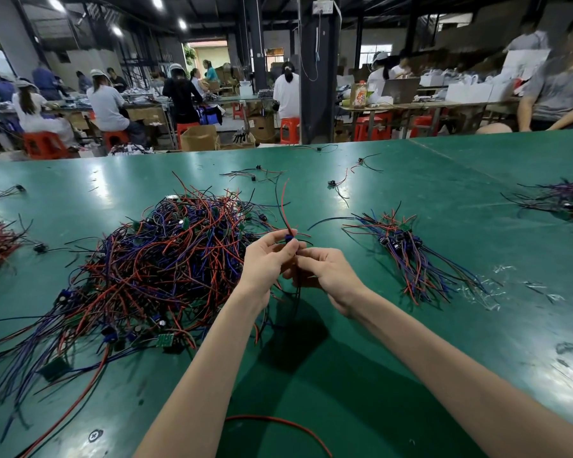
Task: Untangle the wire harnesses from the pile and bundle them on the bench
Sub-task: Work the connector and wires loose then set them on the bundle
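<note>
- Wires in red, blue and black lie heaped as a large tangled pile on the glossy green bench top, with small green circuit boards at the pile's near edge.
- At the pile's right edge, a thin wire harness with a small blue connector is held up off the bench.
- The left hand, against the pile's right side, pinches the blue connector between thumb and fingertips; a red wire rises from it.
- The right hand, just right of the left hand and clear of the pile, has its fingers closed on the harness's dark wires hanging below the connector.
- A sorted bundle of red, blue and black wires lies flat well to the pile's right, apart from both hands.
- A loose red wire curves on the bench nearer than the pile, between the forearms.
</note>
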`<state>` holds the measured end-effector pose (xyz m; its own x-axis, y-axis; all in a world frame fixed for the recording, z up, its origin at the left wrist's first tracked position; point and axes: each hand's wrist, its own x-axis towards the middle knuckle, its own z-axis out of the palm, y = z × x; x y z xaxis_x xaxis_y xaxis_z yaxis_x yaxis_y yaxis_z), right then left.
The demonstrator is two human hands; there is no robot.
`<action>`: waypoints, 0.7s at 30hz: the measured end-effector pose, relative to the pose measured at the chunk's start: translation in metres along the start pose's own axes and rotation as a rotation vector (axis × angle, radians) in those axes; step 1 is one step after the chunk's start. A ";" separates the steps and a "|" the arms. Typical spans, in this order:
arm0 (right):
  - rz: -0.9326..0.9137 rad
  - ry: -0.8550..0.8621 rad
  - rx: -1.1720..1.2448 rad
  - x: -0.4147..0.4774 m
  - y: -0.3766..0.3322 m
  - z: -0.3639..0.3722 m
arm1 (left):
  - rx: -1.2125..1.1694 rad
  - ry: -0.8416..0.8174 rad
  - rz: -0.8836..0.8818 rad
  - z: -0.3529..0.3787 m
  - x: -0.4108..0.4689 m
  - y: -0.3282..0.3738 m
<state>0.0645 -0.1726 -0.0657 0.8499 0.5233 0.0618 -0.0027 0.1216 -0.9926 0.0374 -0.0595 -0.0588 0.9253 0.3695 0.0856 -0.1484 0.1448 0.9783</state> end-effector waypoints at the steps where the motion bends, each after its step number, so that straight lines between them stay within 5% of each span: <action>1: 0.029 -0.024 0.003 0.000 -0.001 -0.001 | 0.005 0.034 0.022 -0.001 0.001 -0.001; 10: 0.157 -0.233 -0.221 -0.006 0.003 -0.003 | -0.051 0.288 0.096 -0.012 0.007 0.003; 21: 0.294 -0.432 -0.127 -0.002 0.003 -0.025 | -0.041 0.298 0.010 -0.022 0.007 0.006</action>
<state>0.0754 -0.1942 -0.0710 0.5286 0.8225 -0.2102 -0.1217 -0.1716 -0.9776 0.0354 -0.0362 -0.0567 0.7812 0.6235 0.0304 -0.1771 0.1746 0.9686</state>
